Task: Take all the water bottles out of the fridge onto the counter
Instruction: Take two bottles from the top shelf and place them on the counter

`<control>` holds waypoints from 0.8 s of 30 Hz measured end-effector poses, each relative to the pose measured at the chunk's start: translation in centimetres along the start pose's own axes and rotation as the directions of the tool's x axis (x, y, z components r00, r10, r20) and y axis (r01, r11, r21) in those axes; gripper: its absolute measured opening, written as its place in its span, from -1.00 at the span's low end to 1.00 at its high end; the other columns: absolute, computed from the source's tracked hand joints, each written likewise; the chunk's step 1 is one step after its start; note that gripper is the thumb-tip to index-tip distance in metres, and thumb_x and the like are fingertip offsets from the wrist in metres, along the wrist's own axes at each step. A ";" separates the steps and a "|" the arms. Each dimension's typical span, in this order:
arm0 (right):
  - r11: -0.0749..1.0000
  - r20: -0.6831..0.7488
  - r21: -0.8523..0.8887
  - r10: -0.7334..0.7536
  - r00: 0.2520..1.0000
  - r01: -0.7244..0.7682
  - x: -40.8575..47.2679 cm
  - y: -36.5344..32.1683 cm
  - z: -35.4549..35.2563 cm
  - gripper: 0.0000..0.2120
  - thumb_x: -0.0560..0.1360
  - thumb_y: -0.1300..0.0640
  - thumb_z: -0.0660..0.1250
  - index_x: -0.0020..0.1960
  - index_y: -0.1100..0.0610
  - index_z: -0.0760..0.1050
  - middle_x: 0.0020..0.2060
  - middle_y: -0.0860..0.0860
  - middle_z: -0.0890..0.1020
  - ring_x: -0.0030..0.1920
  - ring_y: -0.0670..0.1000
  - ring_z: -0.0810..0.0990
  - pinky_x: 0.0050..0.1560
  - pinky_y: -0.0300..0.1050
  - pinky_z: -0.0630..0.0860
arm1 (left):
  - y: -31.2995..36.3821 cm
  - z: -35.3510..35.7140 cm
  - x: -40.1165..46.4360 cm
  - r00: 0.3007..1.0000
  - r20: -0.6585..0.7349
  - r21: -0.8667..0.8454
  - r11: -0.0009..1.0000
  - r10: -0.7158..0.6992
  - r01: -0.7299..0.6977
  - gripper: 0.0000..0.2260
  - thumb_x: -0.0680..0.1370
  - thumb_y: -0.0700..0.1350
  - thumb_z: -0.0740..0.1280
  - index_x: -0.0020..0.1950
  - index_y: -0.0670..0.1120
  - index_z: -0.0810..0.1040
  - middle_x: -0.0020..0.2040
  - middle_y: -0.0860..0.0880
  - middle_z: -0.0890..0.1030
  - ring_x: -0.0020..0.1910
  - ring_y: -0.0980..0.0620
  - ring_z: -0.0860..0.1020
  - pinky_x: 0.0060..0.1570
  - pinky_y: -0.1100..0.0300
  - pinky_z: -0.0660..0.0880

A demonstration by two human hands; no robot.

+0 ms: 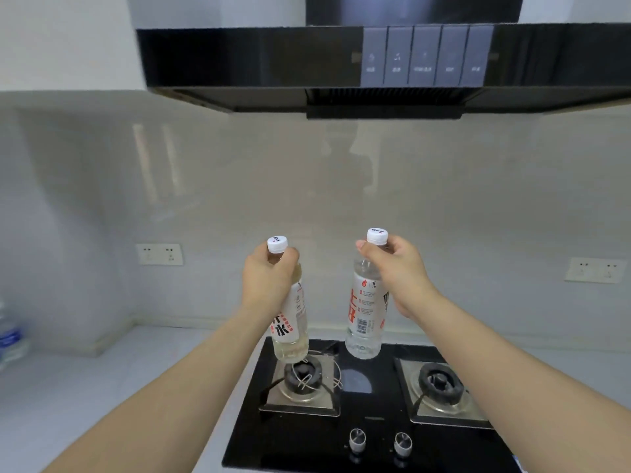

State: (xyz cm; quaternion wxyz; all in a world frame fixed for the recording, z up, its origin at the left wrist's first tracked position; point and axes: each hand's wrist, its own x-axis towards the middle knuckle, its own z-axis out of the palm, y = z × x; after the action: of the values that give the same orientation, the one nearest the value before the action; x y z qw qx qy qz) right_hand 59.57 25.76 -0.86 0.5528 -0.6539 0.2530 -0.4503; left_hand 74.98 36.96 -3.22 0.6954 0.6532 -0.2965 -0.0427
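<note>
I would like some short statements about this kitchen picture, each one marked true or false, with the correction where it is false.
1. Each hand holds a bottle near its neck. True: the left hand grips the left bottle, the right hand the right bottle.
2. Both bottles have blue caps. False: the caps are white.
3. The bottles are above the stove. True.
4. The left bottle stands on the counter. False: it hangs tilted over the left burner.
5. A burner is lit. False: no flame shows.
6. Another bottle is at the far left edge. True, though blurred.
</note>
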 end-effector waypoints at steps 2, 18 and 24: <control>1.000 0.028 0.029 0.006 1.000 -0.006 -0.5 -0.2 3.5 -0.94 0.48 0.11 0.44 -0.11 0.03 0.55 -0.22 -0.09 0.60 -0.21 -0.10 0.57 -0.20 -0.25 0.45 | -0.4 -3.7 0.7 1.000 -0.030 0.031 1.000 -0.001 0.002 -0.84 0.49 -0.08 0.33 -0.26 -0.06 0.43 -0.32 0.03 0.52 -0.32 0.02 0.47 -0.25 0.16 0.40; 0.997 0.348 0.019 0.065 0.935 -0.076 -1.9 2.3 25.8 -0.81 0.46 0.08 0.46 0.01 0.15 0.59 -0.16 -0.03 0.59 -0.17 -0.06 0.55 -0.14 -0.18 0.44 | -4.7 -25.5 4.1 0.954 -0.273 -0.031 0.992 -0.123 0.119 -0.87 0.51 -0.08 0.32 -0.16 -0.12 0.46 -0.26 -0.02 0.51 -0.28 0.00 0.47 -0.19 0.12 0.43; 0.995 0.464 -0.036 0.095 0.881 -0.088 0.3 5.0 31.6 -0.88 0.45 0.09 0.47 -0.06 0.10 0.60 -0.17 -0.04 0.61 -0.17 -0.03 0.56 -0.08 -0.12 0.46 | -7.6 -28.8 6.5 0.908 -0.379 -0.069 0.984 -0.181 0.167 -0.85 0.55 -0.08 0.34 0.02 -0.15 0.52 -0.17 -0.03 0.56 -0.21 -0.01 0.51 -0.19 0.12 0.45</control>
State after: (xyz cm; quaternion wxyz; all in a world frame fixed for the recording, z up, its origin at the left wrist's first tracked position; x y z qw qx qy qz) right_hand 87.97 39.79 -5.02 0.6133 -0.7339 0.1468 -0.2523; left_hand 96.28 58.46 -7.15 0.7448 0.6603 -0.0947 0.0189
